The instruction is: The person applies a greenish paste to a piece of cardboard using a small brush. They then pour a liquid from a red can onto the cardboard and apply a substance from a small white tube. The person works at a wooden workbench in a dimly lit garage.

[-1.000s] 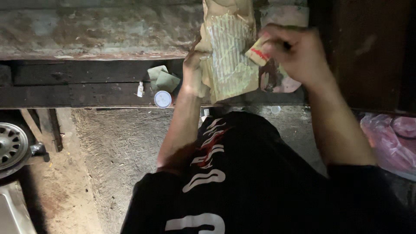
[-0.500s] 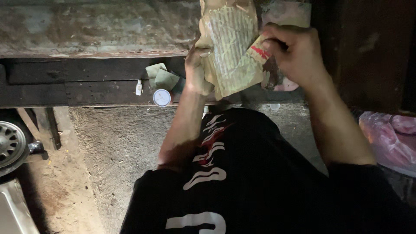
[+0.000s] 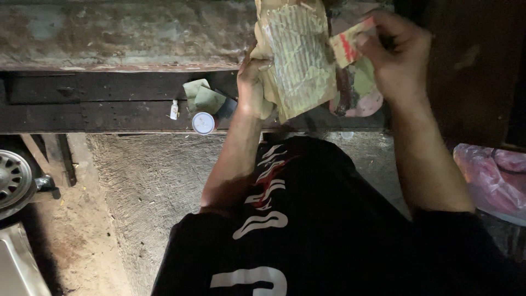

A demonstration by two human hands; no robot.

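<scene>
While you look down, the torn cardboard (image 3: 298, 60) is up near the top of the view, in front of the old shelf (image 3: 120, 33). It stands almost upright and leans a little to the right. Its ribbed side faces you, and its edges are ragged.

Your left hand (image 3: 253, 90) is clamped on the cardboard's left edge, low down, with the fingers wrapped behind it. Your right hand (image 3: 397, 57) is pinched shut on a small scrap (image 3: 348, 46) with a red mark. The scrap sits just beside the cardboard's right edge; you cannot tell if they touch.

Below your right hand, some pink and green bits (image 3: 359, 98) lie on the dark ledge (image 3: 82, 109). The cardboard's bottom corner hangs over this ledge.

To the left of your left hand, there is a folded green cloth (image 3: 203, 98), a round white lid (image 3: 203, 123) and a tiny white bottle (image 3: 174, 109). They sit close together, near your wrist.

Further left, the ledge is bare, so that side has more room. A pink bag (image 3: 487, 175) lies at the far right, well apart from your hands. A metal wheel (image 3: 13, 178) is at the far left, on the ground.
</scene>
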